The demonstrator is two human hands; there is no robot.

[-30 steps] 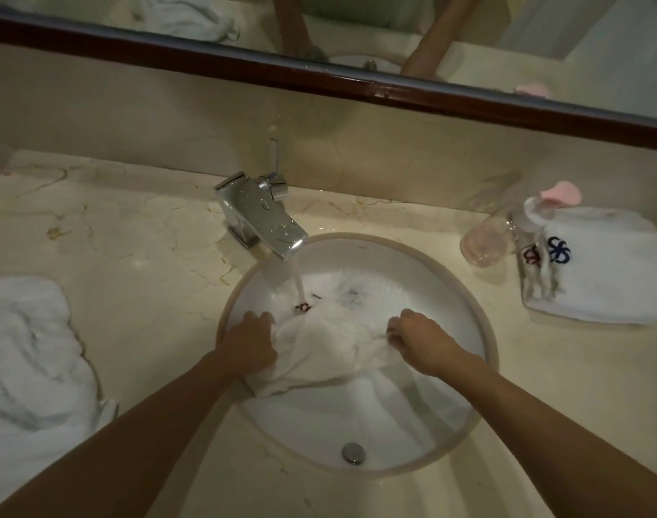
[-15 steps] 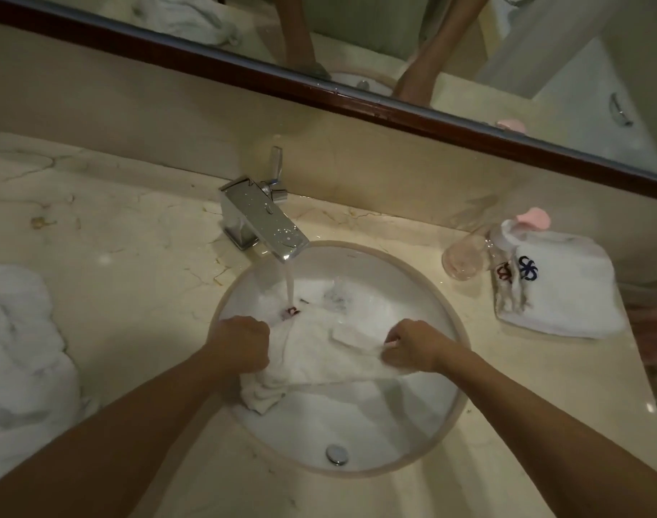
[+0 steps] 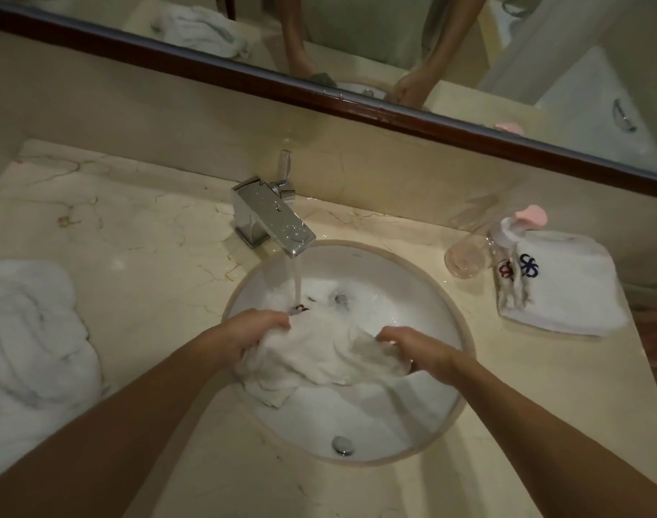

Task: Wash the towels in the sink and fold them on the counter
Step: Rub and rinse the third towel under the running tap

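A wet white towel point(image 3: 319, 358) is bunched in the round white sink point(image 3: 357, 435), just in front of the water stream from the chrome faucet point(image 3: 274, 218). My left hand point(image 3: 256, 330) grips the towel's left end and my right hand point(image 3: 416, 347) grips its right end, both with curled fingers. A folded white towel with a blue emblem point(image 3: 558, 289) lies on the counter at the right. A crumpled white towel point(image 3: 28, 349) lies on the counter at the left.
The marble counter point(image 3: 132, 256) surrounds the sink. A clear glass point(image 3: 465, 256) and a bottle with a pink cap point(image 3: 521, 222) stand beside the folded towel. A mirror with a dark wooden frame point(image 3: 319, 91) runs along the back wall. The counter's right edge is near the folded towel.
My hands have bunched the towel closer together in the sink. The view has shifted a little; water keeps running.
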